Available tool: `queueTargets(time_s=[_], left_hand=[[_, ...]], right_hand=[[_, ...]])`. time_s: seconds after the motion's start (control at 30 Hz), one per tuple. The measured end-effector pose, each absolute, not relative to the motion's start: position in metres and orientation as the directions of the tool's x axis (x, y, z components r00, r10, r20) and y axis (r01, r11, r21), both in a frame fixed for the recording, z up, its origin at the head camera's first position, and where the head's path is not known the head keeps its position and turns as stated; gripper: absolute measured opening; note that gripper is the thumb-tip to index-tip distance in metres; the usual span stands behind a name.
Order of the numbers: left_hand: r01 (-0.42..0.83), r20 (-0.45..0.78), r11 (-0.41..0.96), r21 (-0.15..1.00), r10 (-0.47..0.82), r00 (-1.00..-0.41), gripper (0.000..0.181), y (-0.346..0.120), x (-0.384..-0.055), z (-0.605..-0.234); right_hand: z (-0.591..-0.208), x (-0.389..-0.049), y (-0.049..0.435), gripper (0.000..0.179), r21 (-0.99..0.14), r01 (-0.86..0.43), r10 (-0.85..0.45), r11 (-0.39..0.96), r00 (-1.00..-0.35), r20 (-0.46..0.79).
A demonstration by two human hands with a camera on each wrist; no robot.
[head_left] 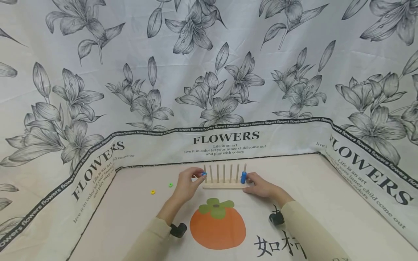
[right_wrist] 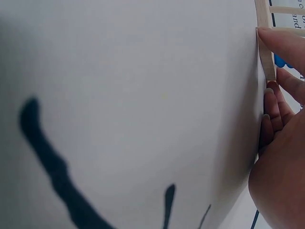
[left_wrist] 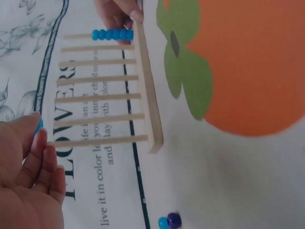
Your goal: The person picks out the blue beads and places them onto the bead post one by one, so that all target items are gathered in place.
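Observation:
A wooden peg rack (head_left: 224,187) with several upright pegs stands beyond the printed persimmon. Between thumb and fingertips, my left hand (head_left: 187,183) pinches a blue bead (left_wrist: 39,125) at the tip of the leftmost peg (left_wrist: 100,141). The fingers partly cover this bead. At the other end, my right hand (head_left: 261,185) holds the rack's base, with the thumb on its front edge and other fingers beside the end. A stack of blue beads (left_wrist: 112,35) sits low on the rightmost peg, against the base. The pegs between are bare.
A yellow bead (head_left: 153,192) and a green bead (head_left: 171,185) lie left of the rack. The left wrist view also shows a purple bead (left_wrist: 174,220) touching a light blue bead (left_wrist: 163,223). A flower-printed curtain (head_left: 228,145) rises behind the rack.

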State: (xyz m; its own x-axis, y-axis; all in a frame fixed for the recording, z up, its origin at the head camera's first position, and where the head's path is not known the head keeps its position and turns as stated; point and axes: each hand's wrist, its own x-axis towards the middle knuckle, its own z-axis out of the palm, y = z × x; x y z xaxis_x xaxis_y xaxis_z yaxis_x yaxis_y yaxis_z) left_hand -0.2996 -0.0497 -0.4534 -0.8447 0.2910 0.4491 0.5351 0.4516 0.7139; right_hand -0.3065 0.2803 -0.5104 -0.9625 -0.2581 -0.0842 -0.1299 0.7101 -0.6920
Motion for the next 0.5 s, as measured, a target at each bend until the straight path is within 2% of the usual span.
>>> queueTargets(time_s=[0.5], left_hand=[[0.528,0.403,0.437,0.728,0.351,-0.845,0.014,-0.017,-0.296,-0.444]], right_hand=[[-0.496,-0.299,0.276,0.070,-0.658,-0.144,-0.278,0.739,-0.955,-0.104]])
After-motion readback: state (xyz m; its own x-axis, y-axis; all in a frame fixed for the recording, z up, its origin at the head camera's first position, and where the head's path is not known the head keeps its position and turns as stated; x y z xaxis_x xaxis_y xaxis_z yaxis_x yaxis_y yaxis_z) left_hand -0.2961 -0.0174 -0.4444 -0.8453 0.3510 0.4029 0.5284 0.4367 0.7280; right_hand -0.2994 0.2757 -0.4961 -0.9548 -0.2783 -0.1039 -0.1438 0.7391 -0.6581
